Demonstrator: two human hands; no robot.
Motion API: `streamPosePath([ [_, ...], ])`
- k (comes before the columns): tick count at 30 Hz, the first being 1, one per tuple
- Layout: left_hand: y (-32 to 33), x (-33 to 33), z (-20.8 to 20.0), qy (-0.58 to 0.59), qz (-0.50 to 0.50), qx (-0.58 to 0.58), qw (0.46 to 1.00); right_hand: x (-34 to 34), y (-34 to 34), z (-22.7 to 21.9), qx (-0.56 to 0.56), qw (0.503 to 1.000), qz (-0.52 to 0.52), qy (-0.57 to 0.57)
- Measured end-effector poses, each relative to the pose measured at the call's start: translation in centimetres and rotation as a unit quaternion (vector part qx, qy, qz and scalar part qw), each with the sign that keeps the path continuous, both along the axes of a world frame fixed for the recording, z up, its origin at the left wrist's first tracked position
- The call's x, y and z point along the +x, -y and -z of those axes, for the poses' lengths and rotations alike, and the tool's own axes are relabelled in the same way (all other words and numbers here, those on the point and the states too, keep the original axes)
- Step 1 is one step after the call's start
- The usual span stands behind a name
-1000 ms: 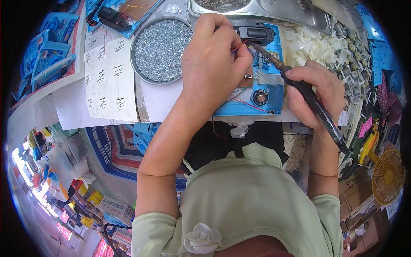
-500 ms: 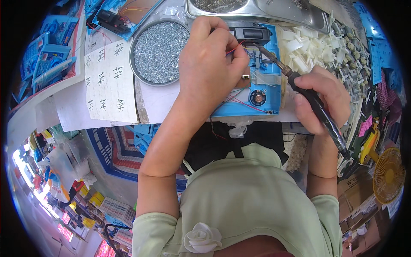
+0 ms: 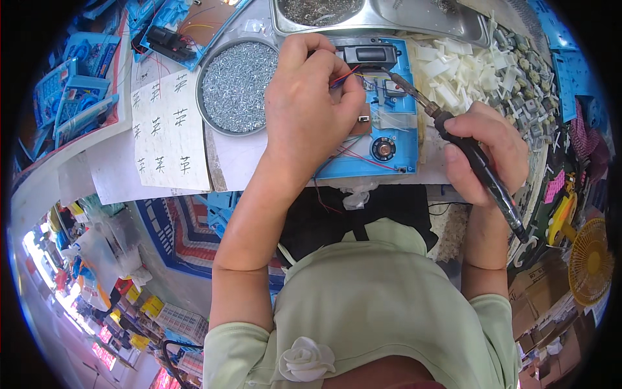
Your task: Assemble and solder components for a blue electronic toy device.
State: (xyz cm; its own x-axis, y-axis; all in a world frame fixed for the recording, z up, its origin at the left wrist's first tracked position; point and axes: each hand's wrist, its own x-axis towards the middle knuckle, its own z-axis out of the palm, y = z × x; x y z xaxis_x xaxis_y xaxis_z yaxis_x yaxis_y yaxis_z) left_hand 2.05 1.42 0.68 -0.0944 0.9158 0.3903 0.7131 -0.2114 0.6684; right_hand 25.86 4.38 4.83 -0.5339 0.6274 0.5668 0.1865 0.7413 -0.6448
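Note:
My left hand (image 3: 310,107) is closed in a pinch on thin red and blue wires (image 3: 342,78), over a blue plastic housing (image 3: 337,168). In my right hand (image 3: 495,150) is a soldering iron (image 3: 481,167) with a black handle. Its metal tip points left, just above the housing beside a black box-shaped part (image 3: 367,56); whether it touches anything I cannot tell. Fixed in the housing are a round speaker (image 3: 383,149) and a brown circuit board (image 3: 361,128), partly covered by my left hand. Thin red wires run across near the speaker.
A round metal tin (image 3: 199,97) full of small screws stands left of my left hand, beside handwritten paper (image 3: 170,129). Metal trays (image 3: 414,23) lie behind. White plastic pieces (image 3: 453,71) and small motor-like parts (image 3: 525,91) are heaped right. More blue housings (image 3: 78,97) lie far left.
The whole view has shifted slightly. The iron's tip has drawn a little to the right relative to the housing. My left hand keeps its pinch on the wires.

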Motion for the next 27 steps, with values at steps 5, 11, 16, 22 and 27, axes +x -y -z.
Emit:
streamPosePath([
  [5,0.0,0.1,-0.1,0.004,0.000,-0.011,1.000,0.2,0.0,0.1,0.001,1.000,0.001,-0.004],
  [11,0.1,-0.1,0.0,0.031,0.006,-0.022,0.999,0.1,0.0,0.2,-0.005,1.000,0.003,0.006],
  [16,0.1,-0.4,0.0,0.034,0.017,-0.023,0.999,-0.4,-0.2,0.0,-0.012,1.000,0.004,0.017],
  [22,-0.1,-0.3,-0.4,0.037,0.017,-0.029,0.999,-0.9,-0.7,0.2,-0.022,0.999,-0.005,0.047],
  [27,0.0,-0.4,-0.3,0.012,0.013,-0.022,1.000,-1.4,-0.8,0.2,-0.016,0.998,-0.005,0.067],
])
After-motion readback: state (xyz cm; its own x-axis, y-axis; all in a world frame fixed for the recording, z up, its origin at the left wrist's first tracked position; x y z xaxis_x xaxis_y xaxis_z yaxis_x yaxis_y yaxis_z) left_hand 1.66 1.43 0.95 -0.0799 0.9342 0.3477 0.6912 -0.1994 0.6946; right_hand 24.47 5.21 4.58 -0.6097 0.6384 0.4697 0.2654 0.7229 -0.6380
